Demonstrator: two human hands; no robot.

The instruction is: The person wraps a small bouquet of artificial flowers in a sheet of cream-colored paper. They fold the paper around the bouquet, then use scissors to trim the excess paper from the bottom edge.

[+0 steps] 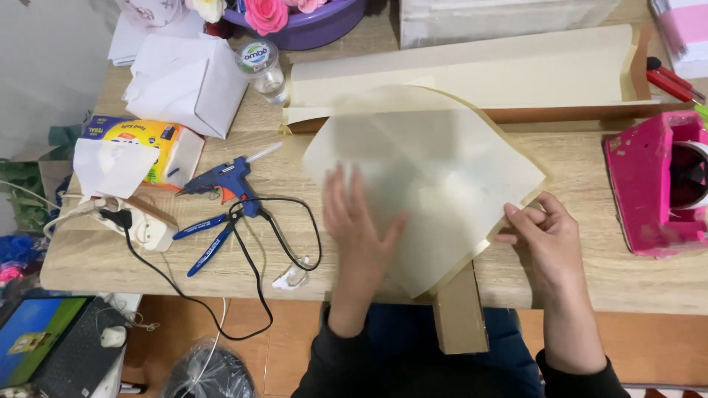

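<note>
A translucent cream paper sheet (435, 162), cut to a rounded shape, lies on the wooden table (582, 184). My left hand (360, 225) rests flat on the sheet's near left part, fingers spread and slightly blurred. The sheet's right near edge is pinched between the thumb and fingers of my right hand (542, 236). A brown cardboard strip (459, 313) sticks out from under the sheet over the table's front edge.
A long cream paper roll (472, 74) lies behind the sheet. To the left are a blue glue gun (221, 179) with black cord, blue pliers (210, 236), a power strip (140, 225), a tissue box (144, 144), white paper (184, 77) and a small bottle (264, 70). A pink tape dispenser (656, 184) stands at right.
</note>
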